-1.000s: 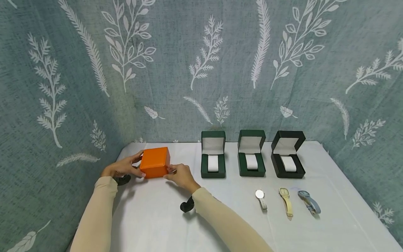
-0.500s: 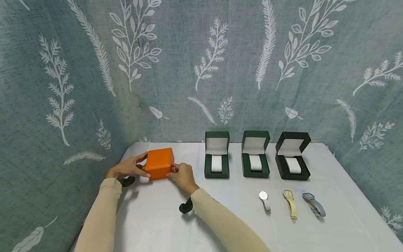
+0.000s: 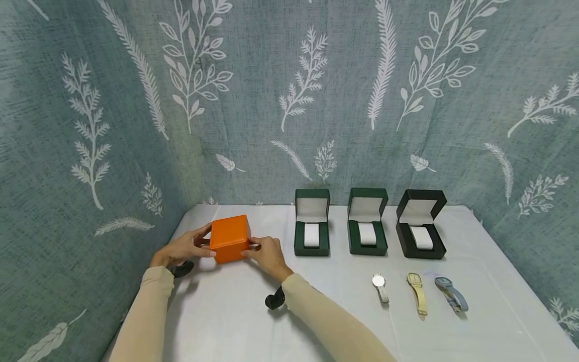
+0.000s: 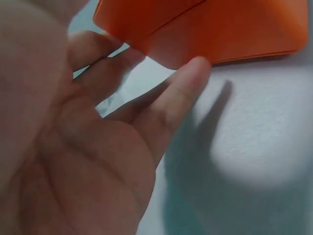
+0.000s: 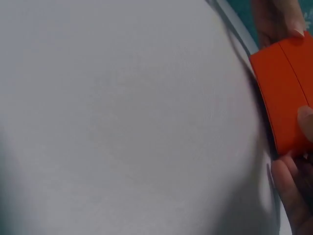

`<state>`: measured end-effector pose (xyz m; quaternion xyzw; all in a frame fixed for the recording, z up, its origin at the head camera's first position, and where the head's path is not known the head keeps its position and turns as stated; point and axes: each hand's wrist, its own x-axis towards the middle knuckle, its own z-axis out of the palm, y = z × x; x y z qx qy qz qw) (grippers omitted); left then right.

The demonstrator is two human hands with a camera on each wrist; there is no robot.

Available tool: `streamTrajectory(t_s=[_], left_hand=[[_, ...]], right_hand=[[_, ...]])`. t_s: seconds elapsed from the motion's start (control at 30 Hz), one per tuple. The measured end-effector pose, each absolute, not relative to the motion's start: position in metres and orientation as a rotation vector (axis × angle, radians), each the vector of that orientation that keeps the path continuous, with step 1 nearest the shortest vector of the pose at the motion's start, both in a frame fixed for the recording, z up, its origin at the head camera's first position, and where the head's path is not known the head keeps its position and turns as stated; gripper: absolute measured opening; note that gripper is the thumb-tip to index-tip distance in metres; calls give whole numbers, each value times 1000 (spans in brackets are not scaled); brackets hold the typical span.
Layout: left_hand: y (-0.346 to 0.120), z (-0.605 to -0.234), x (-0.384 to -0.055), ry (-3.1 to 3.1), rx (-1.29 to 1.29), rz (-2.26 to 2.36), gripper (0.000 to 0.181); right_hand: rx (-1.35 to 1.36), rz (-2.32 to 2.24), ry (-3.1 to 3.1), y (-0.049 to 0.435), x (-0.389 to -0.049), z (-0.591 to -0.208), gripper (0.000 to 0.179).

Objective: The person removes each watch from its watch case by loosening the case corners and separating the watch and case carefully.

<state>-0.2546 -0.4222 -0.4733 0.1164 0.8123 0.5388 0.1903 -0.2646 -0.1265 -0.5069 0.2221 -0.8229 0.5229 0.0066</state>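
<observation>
A lidded orange box [image 3: 229,239] sits at the left of the white table, its lid down. In the left wrist view, a thin seam runs across the side of the box [image 4: 234,34]. My left hand [image 3: 184,248] holds its left side, thumb at the near lower corner and fingers behind. At the opposite side my right hand [image 3: 268,257] grips the box, thumb on the front face and fingers round the right side. The right wrist view shows that thumb [image 5: 306,122] lying against the orange front below the seam.
Right of the orange box stand two green watch boxes [image 3: 312,245] [image 3: 367,246] and a black one [image 3: 421,246], lids up, white cushions inside. Nearer lie a white watch [image 3: 380,287], a yellow watch [image 3: 417,293] and a blue watch [image 3: 451,294]. Patterned curtain [image 3: 271,100] surrounds the table.
The head view has shifted slightly. The orange box has come a little nearer to me, with both hands still on it. The open boxes and watches have stayed put.
</observation>
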Motion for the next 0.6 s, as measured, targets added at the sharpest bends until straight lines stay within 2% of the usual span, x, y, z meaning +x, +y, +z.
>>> streamTrajectory(t_s=[0.33, 0.6], left_hand=[[-407, -474, -236, 2289, 289, 1617, 99], [-387, -479, -231, 2293, 332, 1646, 104]], right_hand=[[764, 1638, -2551, -108, -252, -501, 44], [719, 1751, -2544, -87, -243, -499, 44]])
